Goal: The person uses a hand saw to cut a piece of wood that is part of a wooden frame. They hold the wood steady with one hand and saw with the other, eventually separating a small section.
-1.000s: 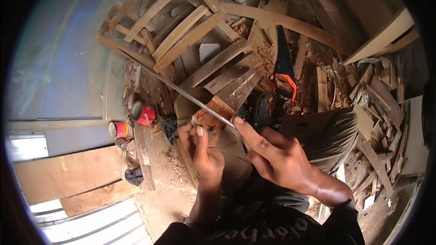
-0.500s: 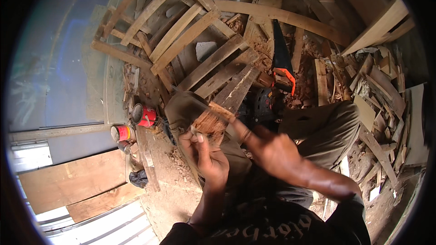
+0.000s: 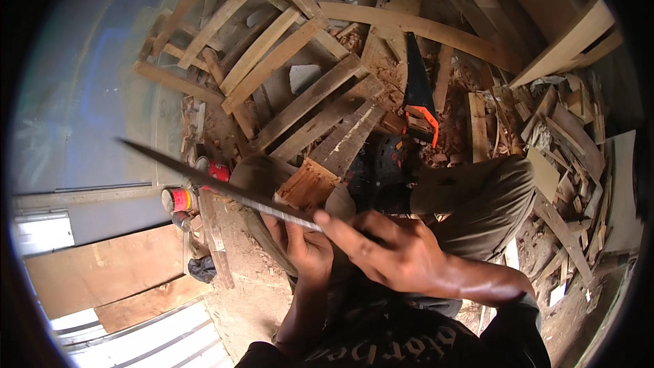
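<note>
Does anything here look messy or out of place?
Yes. Offcuts and scrap wood lie heaped on the right, and a handsaw rests loose among the planks. The right hand and left hand hold a long blade.

Long blade (image 3: 204, 180) dull grey metal; wood block (image 3: 308, 184) rough; planks (image 3: 306, 99) weathered.

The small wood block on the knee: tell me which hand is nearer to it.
Left. The left hand sits just below the wood block, under the long blade. The right hand is further off to the block's lower right, gripping the blade's near end.
</note>
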Demonstrator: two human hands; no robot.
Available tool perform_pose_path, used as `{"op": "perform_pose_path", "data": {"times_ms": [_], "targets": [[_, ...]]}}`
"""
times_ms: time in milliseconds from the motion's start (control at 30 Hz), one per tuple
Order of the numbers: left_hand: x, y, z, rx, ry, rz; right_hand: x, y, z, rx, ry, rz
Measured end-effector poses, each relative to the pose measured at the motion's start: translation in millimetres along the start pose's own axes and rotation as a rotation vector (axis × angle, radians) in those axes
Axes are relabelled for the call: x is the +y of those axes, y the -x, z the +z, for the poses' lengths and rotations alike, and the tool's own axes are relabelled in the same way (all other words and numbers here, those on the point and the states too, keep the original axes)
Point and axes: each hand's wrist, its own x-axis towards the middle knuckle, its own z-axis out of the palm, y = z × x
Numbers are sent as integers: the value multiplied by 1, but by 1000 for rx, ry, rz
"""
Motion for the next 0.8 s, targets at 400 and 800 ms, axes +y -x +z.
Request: {"op": "perform_pose_path", "data": {"times_ms": [400,800], "targets": [[-1,2,-2,-186,78,-30,20,21,19,-172,100,198],[0,-6,-2,-152,112,-42,10,17,14,-264,114,217]]}}
